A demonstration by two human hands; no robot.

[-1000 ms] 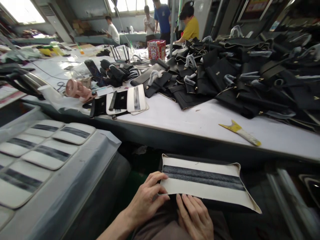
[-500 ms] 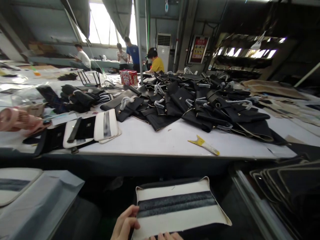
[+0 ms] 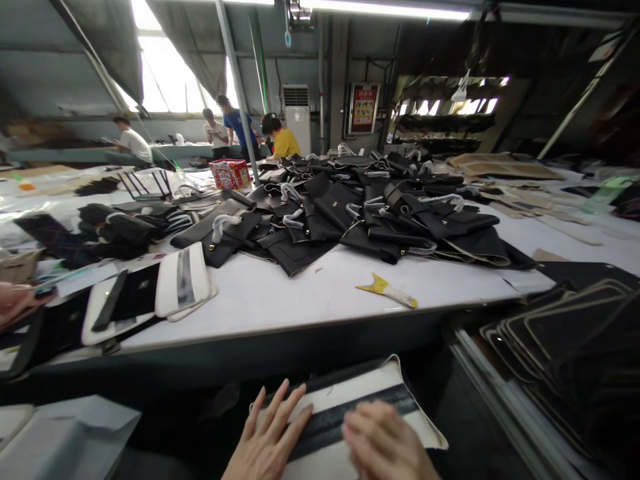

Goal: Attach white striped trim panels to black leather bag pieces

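A cream panel with a dark grey stripe (image 3: 373, 395) lies on my lap at the bottom of the view, below the table's front edge. My left hand (image 3: 270, 439) rests flat on its left part, fingers stretched out and spread. My right hand (image 3: 383, 441) lies over the middle of the panel; it is smeared by motion, fingers seemingly laid flat. Neither hand grips anything that I can see.
The white table (image 3: 300, 293) carries a large heap of black bag pieces (image 3: 360, 213), a yellow-handled scraper (image 3: 386, 291), and a white striped panel (image 3: 183, 280). Dark panels are stacked at the right (image 3: 555, 327). Several people stand at the far end (image 3: 235, 130).
The view has lifted up and swung right. My left hand let go of the panel's edge and spread flat on it. My right hand came further onto the panel.
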